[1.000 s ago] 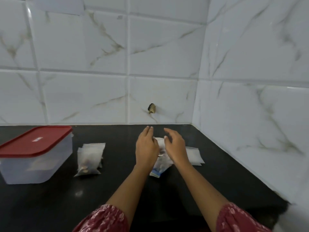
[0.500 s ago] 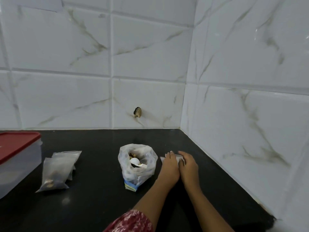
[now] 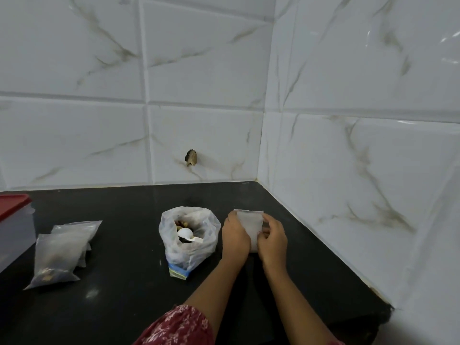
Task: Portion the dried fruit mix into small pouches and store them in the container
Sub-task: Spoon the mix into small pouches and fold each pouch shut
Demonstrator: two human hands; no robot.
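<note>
A glossy black stone countertop fills the lower half of the frame. It runs into a corner where two walls of white marble-veined tiles meet, right of centre. A small dark chipped hole marks the back wall just above the counter.

Right of centre, a small translucent white pouch is held low over the counter. Its long axis runs from near to far, and its straight top edge points toward the back wall. The left hand grips its left edge with curled fingers, and the right hand pinches its right edge.

Just left of the hands stands an open clear plastic bag of dried fruit mix with a white plastic spoon inside. At lower left lie filled clear pouches, overlapping. Beside them, at the left edge, is a clear plastic container with a red lid. A red patterned sleeve shows at the bottom.
</note>
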